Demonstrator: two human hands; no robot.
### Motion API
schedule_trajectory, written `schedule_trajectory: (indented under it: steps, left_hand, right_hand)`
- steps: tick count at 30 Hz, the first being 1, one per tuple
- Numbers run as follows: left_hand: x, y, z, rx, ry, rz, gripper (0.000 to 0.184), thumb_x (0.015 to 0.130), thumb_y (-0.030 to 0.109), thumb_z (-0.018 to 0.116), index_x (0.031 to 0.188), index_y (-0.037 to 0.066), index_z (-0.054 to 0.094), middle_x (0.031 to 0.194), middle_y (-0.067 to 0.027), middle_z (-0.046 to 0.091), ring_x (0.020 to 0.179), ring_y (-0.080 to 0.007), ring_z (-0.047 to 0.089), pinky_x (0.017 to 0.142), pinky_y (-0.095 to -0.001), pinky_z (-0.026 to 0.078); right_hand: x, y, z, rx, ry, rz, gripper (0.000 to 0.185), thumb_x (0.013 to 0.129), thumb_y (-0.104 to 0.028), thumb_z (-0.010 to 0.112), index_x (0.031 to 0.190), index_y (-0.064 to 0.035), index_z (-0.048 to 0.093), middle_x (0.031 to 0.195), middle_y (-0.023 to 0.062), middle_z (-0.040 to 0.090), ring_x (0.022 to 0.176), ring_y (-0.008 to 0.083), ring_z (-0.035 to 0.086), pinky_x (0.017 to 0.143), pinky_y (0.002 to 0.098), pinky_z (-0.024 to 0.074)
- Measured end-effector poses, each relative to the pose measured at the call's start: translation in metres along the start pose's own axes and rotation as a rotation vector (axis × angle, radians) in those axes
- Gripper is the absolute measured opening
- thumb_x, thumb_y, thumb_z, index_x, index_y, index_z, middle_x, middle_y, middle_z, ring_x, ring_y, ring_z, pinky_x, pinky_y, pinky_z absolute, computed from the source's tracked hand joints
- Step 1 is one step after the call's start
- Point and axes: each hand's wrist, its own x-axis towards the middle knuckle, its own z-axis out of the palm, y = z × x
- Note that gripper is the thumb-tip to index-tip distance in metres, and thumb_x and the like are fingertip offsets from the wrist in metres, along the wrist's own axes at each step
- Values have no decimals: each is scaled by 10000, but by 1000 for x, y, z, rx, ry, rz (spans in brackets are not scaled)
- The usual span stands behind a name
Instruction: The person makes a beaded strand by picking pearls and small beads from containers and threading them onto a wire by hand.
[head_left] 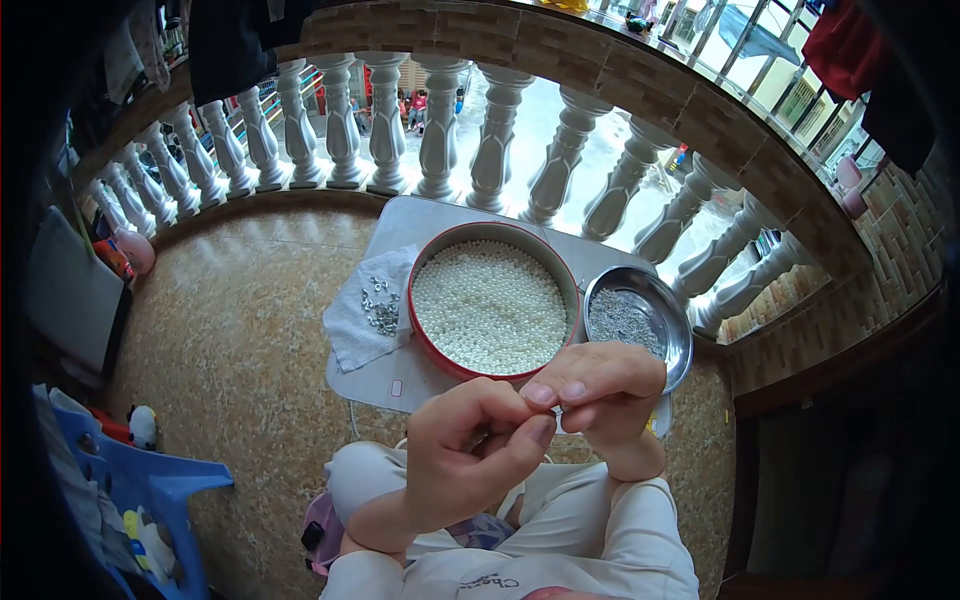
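My left hand (472,452) is curled closed, its thumb and forefinger pinched together above my lap. My right hand (612,392) meets it fingertip to fingertip, its fingers pressed together as well. Whatever lies between the fingertips is too small or too hidden to make out. Just beyond them stands a round red-rimmed tin (428,343) full of white pearl beads (490,305). To its right, a shiny metal bowl (672,310) holds many small silvery pieces (622,320). Small silver metal parts (381,312) lie on a white paper towel (352,335) left of the tin.
A low pale table (368,385) carries these containers. White balusters (438,130) of a balcony railing rise behind it. A blue plastic chair (165,480) with soft toys stands at the lower left on the mottled floor (240,340). Clothes (845,50) hang at the upper right.
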Motion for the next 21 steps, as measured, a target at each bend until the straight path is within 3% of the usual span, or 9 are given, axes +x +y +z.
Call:
schedule_trajectory:
  steps: [9, 14, 21]
  left_hand:
    - [3, 0, 3, 126, 31, -5, 65, 793, -28, 612, 830, 7, 571, 611, 25, 493, 504, -29, 326, 454, -150, 256]
    - [5, 2, 7, 75, 38, -44, 52, 833, 17, 604, 813, 13, 556, 611, 26, 484, 508, -40, 328, 461, -159, 267]
    - [8, -3, 1, -23, -83, -130, 64, 910, 82, 514, 899, 20, 509, 708, -3, 508, 590, -54, 375, 534, -175, 309]
  right_hand:
    - [-3, -3, -3, 8, 64, 60, 179, 709, -44, 727, 847, 33, 644, 838, 156, 671, 776, 216, 661, 664, 269, 550]
    - [3, -1, -9, -208, -40, -119, 159, 715, -65, 731, 824, 11, 644, 831, 136, 664, 751, 200, 642, 650, 258, 531]
    - [5, 3, -15, -203, -93, -97, 163, 709, -91, 740, 808, -7, 641, 859, 120, 644, 728, 179, 602, 622, 234, 489]
